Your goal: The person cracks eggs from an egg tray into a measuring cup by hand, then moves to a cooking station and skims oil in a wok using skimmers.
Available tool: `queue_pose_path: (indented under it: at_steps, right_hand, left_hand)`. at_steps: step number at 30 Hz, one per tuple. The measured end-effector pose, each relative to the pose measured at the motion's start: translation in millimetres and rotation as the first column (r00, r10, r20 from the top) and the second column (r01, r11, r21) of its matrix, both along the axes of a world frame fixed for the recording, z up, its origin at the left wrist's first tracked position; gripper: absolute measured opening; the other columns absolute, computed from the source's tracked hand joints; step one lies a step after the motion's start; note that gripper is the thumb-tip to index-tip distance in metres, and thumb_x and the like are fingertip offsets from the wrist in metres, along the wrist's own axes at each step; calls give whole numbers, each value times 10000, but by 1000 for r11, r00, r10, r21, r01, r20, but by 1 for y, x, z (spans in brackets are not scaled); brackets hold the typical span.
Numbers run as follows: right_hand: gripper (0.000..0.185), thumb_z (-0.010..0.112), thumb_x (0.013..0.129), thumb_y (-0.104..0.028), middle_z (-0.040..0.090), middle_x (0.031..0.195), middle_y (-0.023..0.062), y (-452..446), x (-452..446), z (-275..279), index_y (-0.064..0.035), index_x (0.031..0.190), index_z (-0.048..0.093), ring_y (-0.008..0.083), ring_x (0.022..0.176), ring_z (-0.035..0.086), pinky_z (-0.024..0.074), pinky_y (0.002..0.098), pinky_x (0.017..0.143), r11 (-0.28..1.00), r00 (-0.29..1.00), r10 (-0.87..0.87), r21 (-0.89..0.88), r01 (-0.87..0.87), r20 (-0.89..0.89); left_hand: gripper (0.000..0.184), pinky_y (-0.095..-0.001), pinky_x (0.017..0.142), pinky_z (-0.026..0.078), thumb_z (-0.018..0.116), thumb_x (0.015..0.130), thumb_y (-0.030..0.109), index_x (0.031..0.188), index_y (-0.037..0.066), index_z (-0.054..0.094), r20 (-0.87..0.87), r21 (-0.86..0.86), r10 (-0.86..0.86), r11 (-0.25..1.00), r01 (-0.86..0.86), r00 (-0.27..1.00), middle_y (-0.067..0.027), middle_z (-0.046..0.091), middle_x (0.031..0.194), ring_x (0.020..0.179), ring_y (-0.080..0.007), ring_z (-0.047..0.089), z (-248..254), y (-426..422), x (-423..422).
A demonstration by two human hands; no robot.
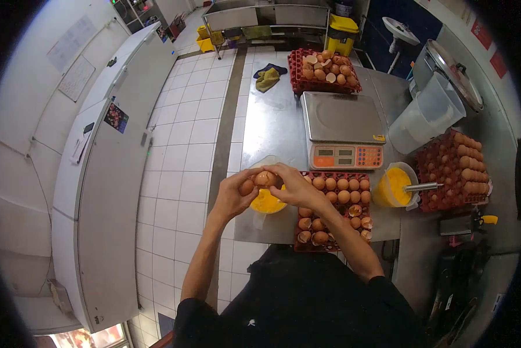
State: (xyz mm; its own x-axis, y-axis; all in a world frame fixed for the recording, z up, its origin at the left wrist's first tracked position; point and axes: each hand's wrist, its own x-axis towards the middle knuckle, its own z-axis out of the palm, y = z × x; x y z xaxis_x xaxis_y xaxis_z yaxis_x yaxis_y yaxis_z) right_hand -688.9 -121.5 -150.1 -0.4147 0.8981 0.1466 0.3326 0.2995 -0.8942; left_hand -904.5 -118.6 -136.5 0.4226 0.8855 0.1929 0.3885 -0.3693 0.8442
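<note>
Between the fingertips of both hands is a cracked brown egg, its shell broken along visible lines. My left hand is closed on its left side, and a second brown egg sits within the same hand. On the right side of the cracked egg, my right hand grips with its fingers and thumb. Directly below is a clear container of yellow liquid egg, partly hidden by the hands. Beside it, under my right forearm, a red egg tray holds whole eggs and broken shells.
An orange-and-silver scale stands beyond the tray. Behind it are stacked trays with shells. To the right are a jug of beaten egg with a metal tool, stacked egg trays and a clear tub. Cloths lie far left.
</note>
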Motion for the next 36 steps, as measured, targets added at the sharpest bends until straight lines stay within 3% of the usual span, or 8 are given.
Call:
queue_pose_path:
  at_steps: [11,13,25,29,31,33,35,36]
  right_hand:
    - [460,657,831,-20,583,1125,175,12,1,50,18,1281,570,348,1001,632,550,390,877,980,976,58,177,-96,208]
    - [453,667,816,-2,598,1120,205,14,2,71,39,1257,573,375,1000,645,544,426,880,980,903,173,21,-197,393]
    - [308,715,807,-8,627,1161,209,29,-9,116,50,1107,680,367,1026,654,549,419,905,905,715,241,113,-409,656]
    - [315,707,809,-10,626,1158,214,34,-9,109,29,1119,671,374,1041,647,545,425,902,921,692,253,52,-387,676]
    - [339,703,809,-19,621,1146,215,27,0,109,6,1143,651,381,1052,640,543,435,896,952,796,233,34,-303,559]
    - [409,704,815,-44,615,1129,216,16,22,90,-26,1213,611,389,1066,630,527,454,907,962,824,218,28,-273,523]
    - [441,692,830,-66,612,1115,210,0,48,74,-42,1258,584,397,1071,623,509,468,925,965,926,213,82,-250,313]
    - [532,689,836,-80,612,1111,189,-5,62,57,-68,1348,545,392,1084,611,495,471,932,973,920,205,29,-228,335]
  left_hand:
    - [432,-339,931,579,767,857,21,1272,16,647,-28,11,5,1000,-4,1000,-139,711,1202,1079,-211,700,17,5,-8]
    - [459,-335,949,570,786,841,19,1278,17,646,46,-4,36,999,-36,998,-130,700,1230,1101,-224,692,7,3,-8]
    - [529,-369,1073,490,837,790,29,1289,50,664,268,79,99,989,-124,958,-180,604,1397,1301,-300,582,-8,1,-5]
    - [546,-375,1079,485,843,787,35,1300,50,656,280,106,84,987,-118,956,-185,585,1418,1316,-303,569,-8,2,-4]
    - [556,-379,1076,487,842,785,31,1306,45,650,211,120,97,985,-124,973,-185,567,1438,1325,-309,560,-1,-4,3]
    - [567,-374,1078,485,838,775,17,1308,36,645,298,-42,101,995,-92,949,-184,582,1417,1325,-312,558,0,-16,24]
    - [577,-374,1066,489,840,758,12,1299,24,641,142,104,26,994,-41,990,-178,603,1381,1298,-312,579,-8,-23,38]
    - [571,-384,1045,497,844,756,29,1288,16,637,121,103,17,994,-30,993,-162,617,1357,1269,-306,600,-23,-27,49]
